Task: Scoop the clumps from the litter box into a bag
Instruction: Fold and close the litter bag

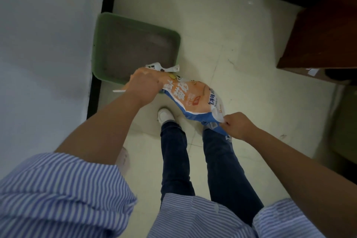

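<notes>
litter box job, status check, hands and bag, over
Left hand grips top of orange and blue printed plastic bag; right hand pinches its lower end. Green plastic litter box on floor by wall. Nothing in the way.

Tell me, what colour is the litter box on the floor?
Green, with grey litter inside; the litter box shows in the head view.

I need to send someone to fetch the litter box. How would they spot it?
Look where the white wall meets the pale tiled floor. The litter box sits against it: a green rounded tray of grey litter, the only green thing there.
</notes>
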{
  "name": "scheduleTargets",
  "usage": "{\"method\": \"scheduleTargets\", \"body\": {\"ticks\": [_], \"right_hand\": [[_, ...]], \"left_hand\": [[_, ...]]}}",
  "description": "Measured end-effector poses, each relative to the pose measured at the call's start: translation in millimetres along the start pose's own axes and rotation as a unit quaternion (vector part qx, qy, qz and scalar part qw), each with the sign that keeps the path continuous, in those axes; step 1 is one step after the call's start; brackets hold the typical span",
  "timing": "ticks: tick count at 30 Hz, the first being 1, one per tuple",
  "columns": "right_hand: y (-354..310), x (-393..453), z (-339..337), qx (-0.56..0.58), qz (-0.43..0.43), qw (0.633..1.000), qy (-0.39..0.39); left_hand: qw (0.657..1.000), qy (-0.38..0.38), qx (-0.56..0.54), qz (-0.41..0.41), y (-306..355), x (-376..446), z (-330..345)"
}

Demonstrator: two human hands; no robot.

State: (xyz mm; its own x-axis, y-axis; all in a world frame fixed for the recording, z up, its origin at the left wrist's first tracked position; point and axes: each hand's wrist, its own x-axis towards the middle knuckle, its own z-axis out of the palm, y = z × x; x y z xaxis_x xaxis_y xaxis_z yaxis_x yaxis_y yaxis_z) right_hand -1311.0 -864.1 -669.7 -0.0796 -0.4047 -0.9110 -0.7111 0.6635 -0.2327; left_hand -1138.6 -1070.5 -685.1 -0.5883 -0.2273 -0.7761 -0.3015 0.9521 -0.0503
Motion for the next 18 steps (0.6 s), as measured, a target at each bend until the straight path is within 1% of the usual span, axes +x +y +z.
{"method": "scheduleTargets", "body": {"ticks": [5, 10, 14, 15, 17, 18], "right_hand": [[-7, -1, -2, 0.022, 0.014, 1.000, 0.002], [-16, -1, 0, 0.001, 0.019, 1.000, -0.018], [-18, -3, -2, -0.006, 0.033, 0.999, -0.029], [-19, -3, -3, -0.008, 0.032, 0.999, -0.032], [-22, -3, -4, -0.007, 0.027, 0.999, -0.038], [-23, -4, -4, -0.006, 0.028, 0.999, -0.039]], "left_hand": [[0.999, -0.016, 0.023, 0.017, -11, 1, 3], [0.999, -0.010, 0.023, 0.025, -15, 5, 5], [0.999, -0.028, 0.016, 0.027, -17, 6, 9], [0.999, -0.022, 0.000, 0.025, -18, 7, 9], [0.999, -0.039, -0.027, 0.022, -21, 3, 8], [0.999, -0.005, -0.012, 0.029, -22, 2, 8]]}}
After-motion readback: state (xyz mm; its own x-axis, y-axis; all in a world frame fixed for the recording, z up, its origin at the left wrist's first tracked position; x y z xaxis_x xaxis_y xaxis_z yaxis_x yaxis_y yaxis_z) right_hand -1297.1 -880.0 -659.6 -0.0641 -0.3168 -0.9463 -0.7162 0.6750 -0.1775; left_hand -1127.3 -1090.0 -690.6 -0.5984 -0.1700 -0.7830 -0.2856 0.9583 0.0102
